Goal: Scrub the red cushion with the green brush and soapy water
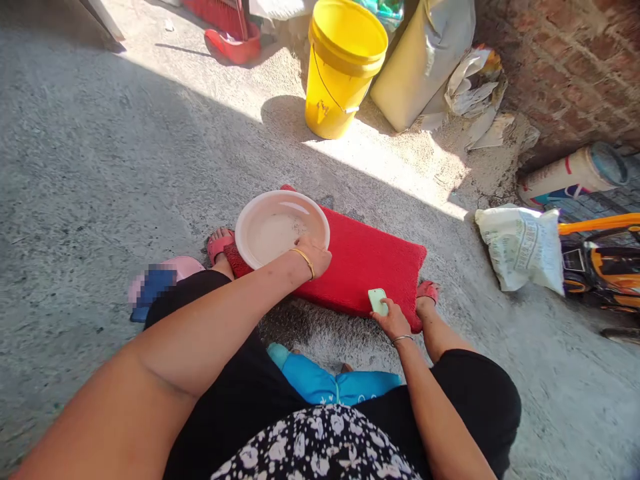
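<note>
A pale pink plastic basin (243, 230) rests on the left end of a red fuzzy board-like slab (363, 257). Over the basin's right rim my left hand (314, 253) is curled, fingers inside and a gold bangle on the wrist. The basin's bottom looks pale, with small dark specks. My right hand (393, 320), with a silver bangle, pinches a small pale green flat piece with rounded corners (377, 301) at the slab's near right edge. Its exact kind is unclear.
Beyond the slab stands a yellow bucket (327, 87), beside full sacks (420, 67) and a red dustpan (237, 45). At right lie a white bag (523, 247) and an orange-black machine (610, 260). A blurred pink and blue item (160, 287) lies left. My feet flank the slab.
</note>
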Available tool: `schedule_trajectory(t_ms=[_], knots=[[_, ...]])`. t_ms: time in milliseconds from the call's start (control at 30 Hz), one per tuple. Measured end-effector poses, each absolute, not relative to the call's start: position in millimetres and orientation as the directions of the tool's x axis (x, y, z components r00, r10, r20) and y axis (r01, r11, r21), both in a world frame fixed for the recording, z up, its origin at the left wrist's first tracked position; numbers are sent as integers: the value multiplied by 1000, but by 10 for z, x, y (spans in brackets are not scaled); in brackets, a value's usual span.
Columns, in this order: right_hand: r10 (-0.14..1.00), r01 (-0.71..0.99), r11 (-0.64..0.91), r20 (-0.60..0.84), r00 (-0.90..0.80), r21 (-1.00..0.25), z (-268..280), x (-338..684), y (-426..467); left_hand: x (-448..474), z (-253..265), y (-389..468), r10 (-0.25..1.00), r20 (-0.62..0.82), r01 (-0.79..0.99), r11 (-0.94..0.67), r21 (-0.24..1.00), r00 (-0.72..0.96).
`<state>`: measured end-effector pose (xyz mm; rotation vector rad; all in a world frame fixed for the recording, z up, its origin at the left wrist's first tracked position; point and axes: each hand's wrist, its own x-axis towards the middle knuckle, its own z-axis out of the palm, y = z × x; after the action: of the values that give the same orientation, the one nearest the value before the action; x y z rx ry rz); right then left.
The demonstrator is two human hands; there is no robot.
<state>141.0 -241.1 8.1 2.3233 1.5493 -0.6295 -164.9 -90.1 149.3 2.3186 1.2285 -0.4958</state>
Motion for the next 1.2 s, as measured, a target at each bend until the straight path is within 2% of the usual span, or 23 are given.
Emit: schedule_trajectory(t_ms=[133, 267, 333, 467, 567, 633, 800, 967, 1100, 1200], knots=[[870, 972, -225, -462, 171, -65, 34, 825, -2204, -1620, 1381, -1058, 663, -585, 872, -457, 177, 467], [920, 996, -30, -391, -3, -80, -69, 485, -2104, -1506, 1231, -1342, 621, -621, 856, -488, 172, 479], [919, 996, -44, -393, 8, -81, -120, 578, -2106, -1431, 1116, -1461, 589, -641, 845, -499, 191, 493], [859, 960, -264, -474, 193, -89, -210, 1223, -2164, -1344, 792, -1565, 554, -667, 847, -478, 234, 497], [833, 920, -376, -475, 285, -107, -241, 1689, -2170, -1388, 511, -1560, 577, -690, 885, -414, 214, 437], [853, 920, -369, -441, 278, -134, -242, 1794, -2123, -1452, 344, -1548, 599, -697, 909, -367, 200, 395], [943, 948, -190, -315, 105, -254, -292, 1235, -1860, -1509, 65, -1585, 666, -661, 936, -290, 197, 345], [970, 957, -140, -230, 80, -255, -437, 351, -1665, -1395, -174, -1716, 701, -664, 965, -200, 169, 261], [958, 963, -96, -286, 20, -253, -563, 290, -1696, -1436, -331, -1716, 663, -664, 939, -258, 229, 344], [949, 954, -163, -305, 81, -253, -691, 786, -1807, -1480, -338, -1661, 631, -668, 914, -342, 219, 396]])
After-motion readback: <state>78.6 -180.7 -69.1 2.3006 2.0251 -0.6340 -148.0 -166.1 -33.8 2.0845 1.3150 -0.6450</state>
